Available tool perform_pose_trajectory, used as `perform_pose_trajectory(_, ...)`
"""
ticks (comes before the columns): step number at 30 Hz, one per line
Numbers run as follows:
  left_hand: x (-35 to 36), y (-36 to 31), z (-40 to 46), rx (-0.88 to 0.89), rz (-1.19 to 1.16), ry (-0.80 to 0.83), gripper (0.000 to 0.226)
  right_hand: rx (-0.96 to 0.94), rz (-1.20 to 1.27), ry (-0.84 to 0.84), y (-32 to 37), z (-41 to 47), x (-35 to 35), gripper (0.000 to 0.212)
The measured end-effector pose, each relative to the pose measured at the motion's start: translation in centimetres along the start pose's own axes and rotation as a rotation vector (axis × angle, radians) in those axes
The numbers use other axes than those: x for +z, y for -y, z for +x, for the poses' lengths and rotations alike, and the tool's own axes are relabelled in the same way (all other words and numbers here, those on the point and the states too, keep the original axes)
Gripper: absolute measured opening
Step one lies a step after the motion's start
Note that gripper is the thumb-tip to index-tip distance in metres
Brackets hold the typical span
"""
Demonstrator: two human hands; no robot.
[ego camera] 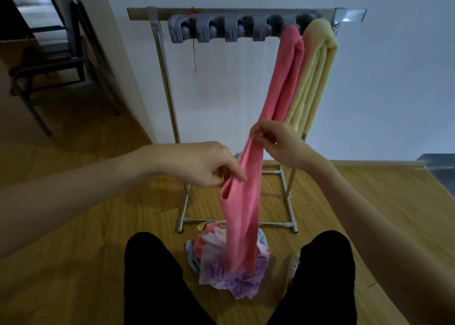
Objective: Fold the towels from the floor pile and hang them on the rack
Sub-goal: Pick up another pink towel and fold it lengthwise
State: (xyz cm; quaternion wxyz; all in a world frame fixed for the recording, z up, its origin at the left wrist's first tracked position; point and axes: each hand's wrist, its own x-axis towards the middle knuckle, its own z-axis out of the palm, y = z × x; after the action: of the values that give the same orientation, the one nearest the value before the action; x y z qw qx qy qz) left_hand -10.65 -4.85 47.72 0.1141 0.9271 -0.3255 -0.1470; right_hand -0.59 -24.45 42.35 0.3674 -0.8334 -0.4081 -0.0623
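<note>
Both hands, L (209, 167) & R (278, 140), pinching pink towel (246, 201) hanging off rack (231, 13), yellow towel (315, 78) beside, pile (221, 270) lying btwn legs, chair (49, 54) standing far left

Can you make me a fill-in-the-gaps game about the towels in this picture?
1. Both hands pinch the ____ towel.
2. The towel at the rack's far right end is ____.
3. The pile of towels lies on the ____.
4. The number of towels hanging from the rack is ____.

Missing words: pink; yellow; floor; two
</note>
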Motion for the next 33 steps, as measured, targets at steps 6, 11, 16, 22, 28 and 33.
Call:
perform_pose_trajectory(6, 0.8, 0.1, -0.2, 0.2, 0.424, -0.434, 0.014, 0.056, 0.112, -0.067, -0.5, -0.3, -0.4, 0.014)
perform_pose_trajectory(11, 0.0, -0.1, 0.3, 0.316, 0.38, -0.302, 0.026, 0.094, 0.245, -0.062, -0.1, -0.6, -1.0, 0.006)
perform_pose_trajectory(16, -0.3, 1.8, 0.6, 0.129, 0.331, -0.43, 0.02, 0.141, 0.33, -0.115, 0.7, -0.8, -1.4, 0.004)
perform_pose_trajectory(22, 0.6, 2.6, 2.3, 0.003, 0.125, -0.631, 0.017, 0.098, 0.373, -0.102, 1.6, -0.7, -1.3, 0.008)
perform_pose_trajectory(28, 1.3, 2.4, 3.0, -0.039, 0.068, -0.768, 0.047, 0.073, 0.427, -0.089, 2.2, -0.6, -1.5, 0.015)
perform_pose_trajectory(33, 1.3, 2.7, 3.3, -0.063, 0.088, -0.832, 0.045, 0.07, 0.425, -0.093, 2.5, -0.6, -1.5, 0.017)
